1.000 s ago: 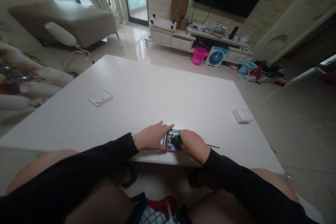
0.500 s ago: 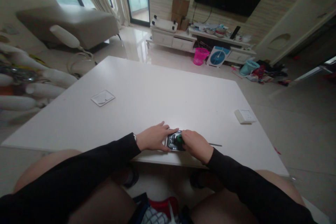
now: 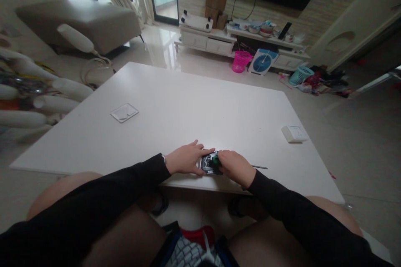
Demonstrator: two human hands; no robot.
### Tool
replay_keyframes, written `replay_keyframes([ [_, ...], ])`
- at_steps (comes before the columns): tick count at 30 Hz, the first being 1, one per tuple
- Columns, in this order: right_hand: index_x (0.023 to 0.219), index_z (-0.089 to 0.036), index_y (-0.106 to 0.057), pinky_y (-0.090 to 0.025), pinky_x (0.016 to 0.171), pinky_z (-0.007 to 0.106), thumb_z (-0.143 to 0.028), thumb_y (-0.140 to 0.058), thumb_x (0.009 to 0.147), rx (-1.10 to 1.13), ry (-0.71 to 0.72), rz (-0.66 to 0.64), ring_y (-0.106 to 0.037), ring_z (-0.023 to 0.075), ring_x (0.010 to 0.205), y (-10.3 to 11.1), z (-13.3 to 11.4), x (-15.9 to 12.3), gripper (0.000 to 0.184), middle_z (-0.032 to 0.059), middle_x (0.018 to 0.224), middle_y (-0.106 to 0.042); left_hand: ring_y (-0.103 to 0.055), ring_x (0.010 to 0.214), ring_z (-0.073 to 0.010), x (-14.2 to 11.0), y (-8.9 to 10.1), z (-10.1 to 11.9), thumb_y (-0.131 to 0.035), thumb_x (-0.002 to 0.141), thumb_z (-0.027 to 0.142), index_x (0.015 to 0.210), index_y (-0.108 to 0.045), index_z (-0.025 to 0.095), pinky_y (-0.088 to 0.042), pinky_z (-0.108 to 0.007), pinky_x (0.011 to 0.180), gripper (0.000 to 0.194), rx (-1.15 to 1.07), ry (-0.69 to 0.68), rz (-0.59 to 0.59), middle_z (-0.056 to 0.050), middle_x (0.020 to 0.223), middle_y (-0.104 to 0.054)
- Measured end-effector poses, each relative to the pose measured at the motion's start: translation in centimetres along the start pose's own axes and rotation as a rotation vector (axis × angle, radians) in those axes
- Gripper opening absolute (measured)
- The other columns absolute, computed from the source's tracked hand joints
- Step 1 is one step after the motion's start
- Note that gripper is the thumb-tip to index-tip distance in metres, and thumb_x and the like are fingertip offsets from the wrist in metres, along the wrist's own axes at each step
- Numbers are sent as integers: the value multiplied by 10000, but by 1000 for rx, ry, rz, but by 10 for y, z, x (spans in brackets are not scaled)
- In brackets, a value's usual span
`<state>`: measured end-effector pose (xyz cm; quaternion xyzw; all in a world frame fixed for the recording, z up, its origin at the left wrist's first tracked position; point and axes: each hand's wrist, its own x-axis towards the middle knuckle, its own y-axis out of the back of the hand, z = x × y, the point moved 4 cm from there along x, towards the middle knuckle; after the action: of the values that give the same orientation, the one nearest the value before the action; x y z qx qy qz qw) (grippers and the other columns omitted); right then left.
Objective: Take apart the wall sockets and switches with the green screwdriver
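With the left hand [image 3: 185,159], I'm bracing the small dark-framed panel [image 3: 207,168] between spread thumb and forefinger. It's lying beside my right hand [image 3: 235,167], which is curling around something green [image 3: 216,159] over it. I'm judging the panel light, stiff and smooth, its inner parts fragile, so I'm favouring its edges.

The sleeves [image 3: 119,194] are long, plain and black. A thin pale band [image 3: 163,158] shows at the left cuff [image 3: 162,169]. Lower down, white cloth [image 3: 185,253] has dark lattice lines, edged in blue and black.
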<state>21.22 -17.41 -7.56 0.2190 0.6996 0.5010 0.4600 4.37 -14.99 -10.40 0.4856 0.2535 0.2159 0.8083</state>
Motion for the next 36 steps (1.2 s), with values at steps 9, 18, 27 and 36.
replay_keyframes([
  [9, 1204, -72, -683, -544, 927, 358, -146, -644, 947, 2, 44, -45, -737, 312, 1105, 1, 7, 3, 270, 193, 1178, -760, -602, 1200, -345, 2, 2, 3, -812, 811, 562, 1631, -391, 257, -457, -487, 1134, 971, -2, 10, -14, -129, 1233, -670],
  [18, 1204, -70, -704, -567, 899, 353, -100, -645, 938, -22, 136, -93, -768, 314, 1074, 5, 4, 6, 275, 203, 1164, -778, -600, 1205, -353, 3, 7, 7, -784, 822, 608, 1634, -392, 265, -496, -449, 1055, 965, 17, 22, -37, -128, 1243, -673],
  [27, 1151, -116, -701, -496, 825, 288, -184, -729, 908, 100, 263, -96, -750, 253, 1006, 4, 31, 15, 254, 164, 1116, -789, -624, 1137, -335, 3, 5, 2, -812, 803, 591, 1618, -407, 302, -509, -425, 994, 955, 1, 18, -15, -101, 1170, -680],
  [36, 966, -134, -716, -402, 713, 258, -159, -712, 894, 182, 276, -54, -676, 194, 819, 9, 44, 16, 77, 115, 938, -784, -599, 1181, -340, 3, 3, 1, -797, 809, 608, 1609, -415, 292, -503, -428, 1006, 941, 5, 34, -23, -116, 1223, -670],
])
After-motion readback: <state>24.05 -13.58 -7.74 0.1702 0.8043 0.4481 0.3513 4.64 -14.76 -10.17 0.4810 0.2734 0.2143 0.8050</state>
